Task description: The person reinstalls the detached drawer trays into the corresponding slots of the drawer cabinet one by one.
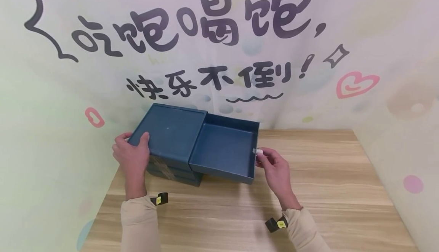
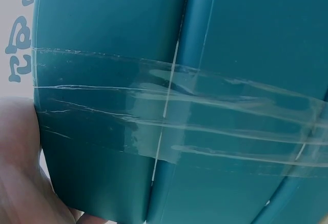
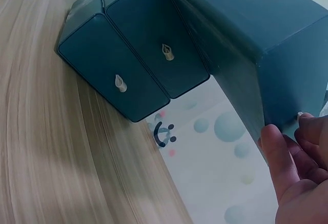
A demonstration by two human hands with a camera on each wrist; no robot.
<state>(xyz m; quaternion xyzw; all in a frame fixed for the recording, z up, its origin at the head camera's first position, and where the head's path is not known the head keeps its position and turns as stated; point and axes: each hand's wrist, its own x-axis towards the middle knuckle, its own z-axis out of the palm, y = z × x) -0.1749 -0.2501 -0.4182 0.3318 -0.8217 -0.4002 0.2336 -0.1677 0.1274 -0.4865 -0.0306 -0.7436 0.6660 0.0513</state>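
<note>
A dark blue drawer cabinet (image 1: 168,130) stands on the table, its top drawer (image 1: 223,149) pulled far out to the right. Nothing lies on the visible drawer floor. My left hand (image 1: 132,153) holds the cabinet at its left end, thumb over the top and fingers round the far edge. At the drawer's front, my right hand (image 1: 276,168) pinches the small white pull (image 1: 259,151) between thumb and fingers. In the right wrist view, two lower drawers (image 3: 146,29) are closed, each with a pale pull (image 3: 120,83). Clear tape (image 2: 102,101) runs across the cabinet's side.
The wood-grain table (image 1: 329,183) extends to the right and front of the cabinet. A pale printed cloth (image 1: 212,61) with dark lettering hangs close behind it and continues along both sides. Black straps with yellow labels (image 1: 281,224) sit at both wrists.
</note>
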